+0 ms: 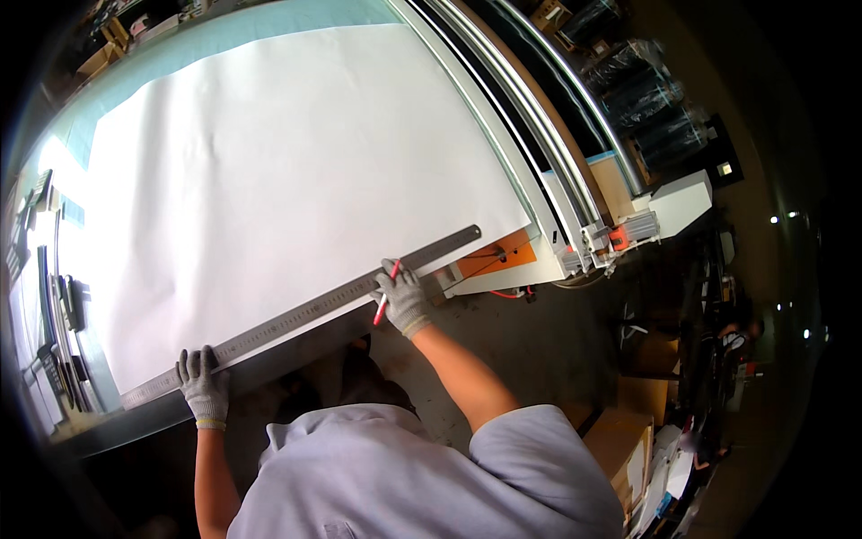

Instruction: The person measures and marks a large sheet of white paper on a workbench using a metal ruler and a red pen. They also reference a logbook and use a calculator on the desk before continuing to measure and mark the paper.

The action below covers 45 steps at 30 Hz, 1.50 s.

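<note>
My view looks down on a pale green table (260, 29), mostly covered by a white sheet (296, 171). Off to the lower right is a brown box (615, 437); I cannot make out what it holds. A long metal ruler (301, 314) lies along the sheet's near edge, slanting up rightward. My gloved left hand (206, 388), fingers slightly apart, touches its left part; my gloved right hand (404, 298), at its right part, holds a red-and-white pen (381, 309).

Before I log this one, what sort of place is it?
Probably a sheet-material or printing workshop: a large white sheet on a broad worktable, long metal bars along its right side, and dark plastic-wrapped bundles beyond.
</note>
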Motion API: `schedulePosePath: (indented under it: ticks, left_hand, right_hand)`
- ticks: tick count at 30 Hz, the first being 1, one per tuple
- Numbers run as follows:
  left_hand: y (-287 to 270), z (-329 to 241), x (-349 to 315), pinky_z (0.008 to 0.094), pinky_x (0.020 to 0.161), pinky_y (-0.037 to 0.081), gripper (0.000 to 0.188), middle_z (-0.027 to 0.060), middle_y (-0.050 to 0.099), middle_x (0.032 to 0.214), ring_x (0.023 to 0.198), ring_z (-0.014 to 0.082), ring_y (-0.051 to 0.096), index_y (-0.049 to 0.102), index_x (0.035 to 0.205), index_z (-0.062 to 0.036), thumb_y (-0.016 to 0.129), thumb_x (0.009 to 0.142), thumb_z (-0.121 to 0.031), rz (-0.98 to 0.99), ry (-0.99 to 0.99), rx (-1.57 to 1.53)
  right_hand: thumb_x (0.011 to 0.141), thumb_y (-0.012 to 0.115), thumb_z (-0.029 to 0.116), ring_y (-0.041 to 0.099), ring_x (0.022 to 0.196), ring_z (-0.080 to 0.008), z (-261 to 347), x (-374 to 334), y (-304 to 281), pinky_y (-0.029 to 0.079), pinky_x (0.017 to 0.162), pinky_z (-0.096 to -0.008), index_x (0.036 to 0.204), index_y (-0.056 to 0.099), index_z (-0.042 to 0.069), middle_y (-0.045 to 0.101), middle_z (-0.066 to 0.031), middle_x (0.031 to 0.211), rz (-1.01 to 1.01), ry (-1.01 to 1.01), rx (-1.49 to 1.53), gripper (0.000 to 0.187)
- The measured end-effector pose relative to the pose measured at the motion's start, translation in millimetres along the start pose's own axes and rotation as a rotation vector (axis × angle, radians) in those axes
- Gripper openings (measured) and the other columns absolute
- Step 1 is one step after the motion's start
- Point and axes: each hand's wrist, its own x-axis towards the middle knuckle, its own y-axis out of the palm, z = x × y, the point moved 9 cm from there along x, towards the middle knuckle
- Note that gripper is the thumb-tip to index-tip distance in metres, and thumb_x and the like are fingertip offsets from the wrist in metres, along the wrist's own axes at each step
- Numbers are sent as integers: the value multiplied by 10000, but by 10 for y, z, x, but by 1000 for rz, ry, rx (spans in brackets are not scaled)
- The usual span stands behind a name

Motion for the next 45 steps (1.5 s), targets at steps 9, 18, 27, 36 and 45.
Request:
schedulePosePath:
  ticks: [9, 18, 27, 36, 45]
  left_hand:
    - [-507, 1016, -949, 473, 837, 475, 457, 62, 544, 1047, 916, 279, 575, 644, 1289, -138, 645, 833, -176, -145, 131, 140]
    - [-1369, 1625, -1290, 438, 706, 520, 138, 90, 649, 838, 777, 313, 641, 689, 936, -106, 670, 800, -88, -418, -183, -51]
    - [-1058, 2465, -2338, 427, 796, 503, 205, 84, 616, 932, 916, 318, 615, 684, 963, -106, 664, 761, -72, -487, -942, -93]
    - [-844, 3462, -1333, 438, 926, 497, 474, 125, 629, 1086, 1061, 344, 607, 658, 1176, -64, 810, 755, -221, -419, -1286, -27]
    - [-476, 3351, -1072, 511, 909, 514, 462, 253, 606, 1187, 1067, 435, 627, 664, 1149, -27, 627, 942, -439, -154, -1225, -132]
  right_hand:
    - [751, 837, 234, 507, 1285, -460, 464, -470, -160, 406, 1075, -542, 1149, 590, 97, 562, -217, 1398, 32, 150, -82, 487]
    - [753, 752, 205, 587, 1203, -392, 1952, 161, -69, 391, 1109, -536, 1151, 651, 94, 672, -150, 1202, -7, -156, 14, 425]
    - [653, 904, 182, 500, 1320, -381, 3632, 1226, 103, 394, 1110, -497, 1236, 618, 120, 570, -153, 1421, -26, -227, 347, 652]
    - [756, 850, 327, 473, 1334, -429, 2511, 466, 743, 368, 1106, -559, 1270, 578, 118, 516, -213, 1458, 339, -23, 31, 617]
    - [699, 883, 211, 500, 1310, -426, 2142, 347, 698, 408, 1092, -516, 1216, 620, 100, 520, -190, 1470, 296, -47, 41, 591]
